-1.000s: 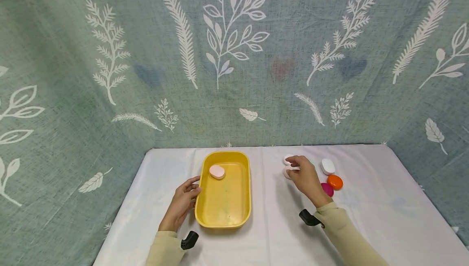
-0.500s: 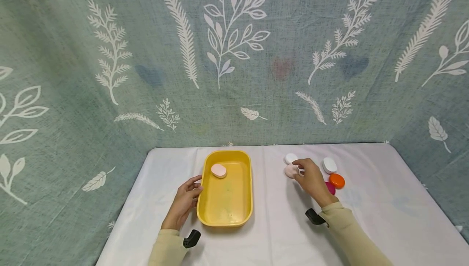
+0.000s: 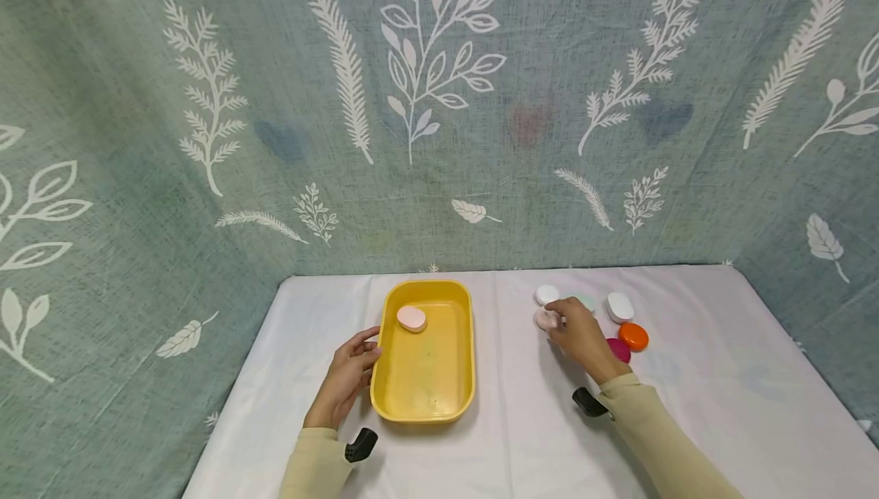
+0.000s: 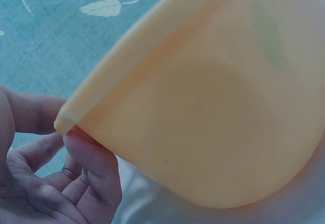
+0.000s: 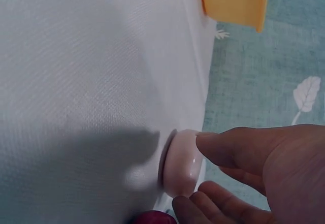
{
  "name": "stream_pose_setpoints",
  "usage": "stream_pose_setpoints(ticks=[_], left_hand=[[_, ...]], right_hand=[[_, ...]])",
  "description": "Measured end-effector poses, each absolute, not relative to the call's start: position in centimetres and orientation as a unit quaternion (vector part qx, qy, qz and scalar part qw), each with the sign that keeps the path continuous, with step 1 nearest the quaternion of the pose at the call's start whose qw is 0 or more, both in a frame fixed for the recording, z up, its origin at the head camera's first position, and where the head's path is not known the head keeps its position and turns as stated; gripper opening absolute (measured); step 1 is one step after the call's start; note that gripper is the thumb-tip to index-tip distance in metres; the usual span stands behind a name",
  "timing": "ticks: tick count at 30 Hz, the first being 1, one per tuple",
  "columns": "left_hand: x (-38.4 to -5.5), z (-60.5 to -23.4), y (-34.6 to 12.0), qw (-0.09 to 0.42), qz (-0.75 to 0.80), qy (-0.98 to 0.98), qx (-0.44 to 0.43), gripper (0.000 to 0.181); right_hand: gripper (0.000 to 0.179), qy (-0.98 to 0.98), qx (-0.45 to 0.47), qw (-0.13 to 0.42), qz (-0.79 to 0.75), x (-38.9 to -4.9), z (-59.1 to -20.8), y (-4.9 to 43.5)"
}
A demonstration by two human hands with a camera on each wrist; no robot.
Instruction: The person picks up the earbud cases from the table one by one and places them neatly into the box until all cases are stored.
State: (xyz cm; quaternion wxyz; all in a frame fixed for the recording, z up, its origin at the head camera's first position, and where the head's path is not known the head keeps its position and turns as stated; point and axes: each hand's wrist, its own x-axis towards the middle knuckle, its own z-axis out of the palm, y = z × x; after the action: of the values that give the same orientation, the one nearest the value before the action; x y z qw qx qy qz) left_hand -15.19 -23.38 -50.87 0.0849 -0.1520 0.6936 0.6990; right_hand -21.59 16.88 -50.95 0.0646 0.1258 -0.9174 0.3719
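My left hand (image 3: 346, 377) is at the left side of a yellow tray (image 3: 384, 400), its rim between thumb and finger in the left wrist view. An oval pale pink soap bar (image 3: 412, 319) lies in the tray's upper left part. At the right, my right hand (image 3: 580, 335) pinches a round pale pink soap bar (image 5: 183, 163) on the cloth. The thumb sits at one edge and the fingertips at the opposite edge. A round white soap bar (image 3: 546, 295) lies just beyond.
Around the right hand lie a pale green soap bar (image 3: 585, 301), a white rounded one (image 3: 619, 307), an orange one (image 3: 633, 336) and a magenta one (image 3: 620, 350), partly hidden by the wrist. A leaf-patterned curtain (image 3: 439, 239) borders the white table (image 3: 522, 423).
The right hand has come down from above the two round bars onto the pale pink one. The left hand stays at the tray; the view has shifted slightly.
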Motion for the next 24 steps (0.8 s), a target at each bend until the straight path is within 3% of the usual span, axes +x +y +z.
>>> stream_pose_setpoints(ticks=[7,24], left_hand=[[-15.25,-50.84,-23.32,0.086,0.698,0.693,-0.156,0.047],[-15.37,-50.61,-23.23,0.095,0.694,0.695,-0.163,0.048]], right_hand=[[0.042,-0.929,0.140,0.066,0.337,-22.03,-51.49,16.89],[0.035,-0.948,0.150,0.042,0.278,-21.91,-51.78,16.07]])
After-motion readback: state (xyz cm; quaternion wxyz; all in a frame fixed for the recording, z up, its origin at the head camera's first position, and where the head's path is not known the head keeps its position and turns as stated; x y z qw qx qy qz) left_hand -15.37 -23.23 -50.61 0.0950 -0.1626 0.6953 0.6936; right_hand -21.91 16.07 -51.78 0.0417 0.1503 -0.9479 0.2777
